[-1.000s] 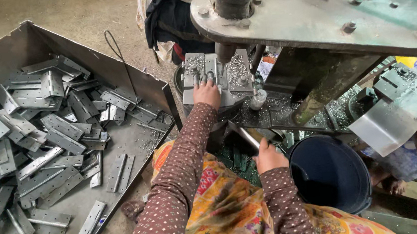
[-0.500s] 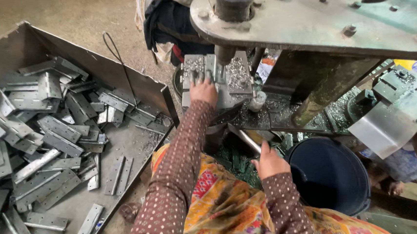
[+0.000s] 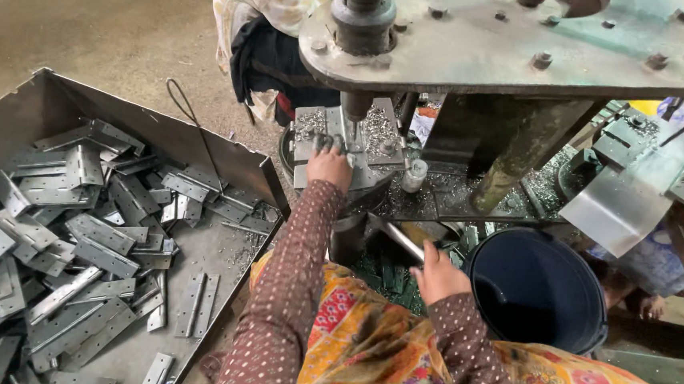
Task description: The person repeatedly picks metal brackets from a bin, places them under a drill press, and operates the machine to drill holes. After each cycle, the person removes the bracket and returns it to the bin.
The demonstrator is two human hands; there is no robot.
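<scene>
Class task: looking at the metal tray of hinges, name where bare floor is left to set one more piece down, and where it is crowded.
Bare tray floor shows near its right wall, between the hinges heap and that wall. The heap crowds the left and middle. The left hand rests on the chip-strewn jig; the right hand grips a lever beside the bucket.

Two hands show: the left hand (image 3: 329, 164) at upper centre, the right hand (image 3: 438, 274) at lower centre. One dark bucket (image 3: 535, 289) sits lower right. One metal tray (image 3: 220, 168) on the left holds dozens of flat metal hinges (image 3: 101, 245), too many to count.
</scene>
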